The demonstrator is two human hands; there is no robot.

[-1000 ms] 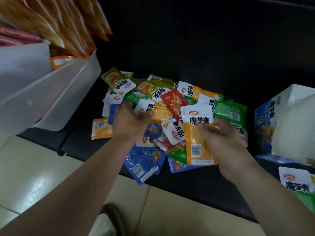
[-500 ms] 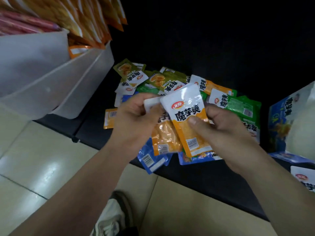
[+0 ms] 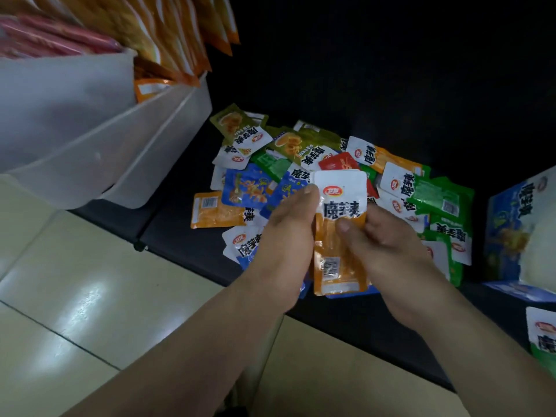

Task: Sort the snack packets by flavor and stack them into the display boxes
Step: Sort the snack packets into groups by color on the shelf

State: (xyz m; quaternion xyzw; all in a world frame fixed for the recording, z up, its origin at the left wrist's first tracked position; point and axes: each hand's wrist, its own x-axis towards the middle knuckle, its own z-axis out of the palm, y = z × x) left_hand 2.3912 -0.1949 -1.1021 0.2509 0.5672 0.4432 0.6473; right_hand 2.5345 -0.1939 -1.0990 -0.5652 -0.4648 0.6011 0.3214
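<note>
Both my hands hold an upright stack of orange snack packets (image 3: 340,236) above a dark shelf. My left hand (image 3: 288,227) grips its left edge and my right hand (image 3: 382,239) pinches it with the thumb on the front. Behind them lies a loose pile of mixed packets (image 3: 288,158): orange, blue, green, olive and red. One orange packet (image 3: 216,210) lies flat at the pile's left. A blue display box (image 3: 511,230) stands at the right edge. How many packets the stack has is hidden.
White plastic bins (image 3: 99,136) at upper left hold upright orange and pink packets. The dark shelf (image 3: 346,320) ends near my wrists, with tiled floor (image 3: 90,296) below. Another white-and-green packet (image 3: 541,335) lies at the far right.
My left hand lifted an orange packet out of the pile. Both hands brought their orange packets together into one aligned stack, now held upright.
</note>
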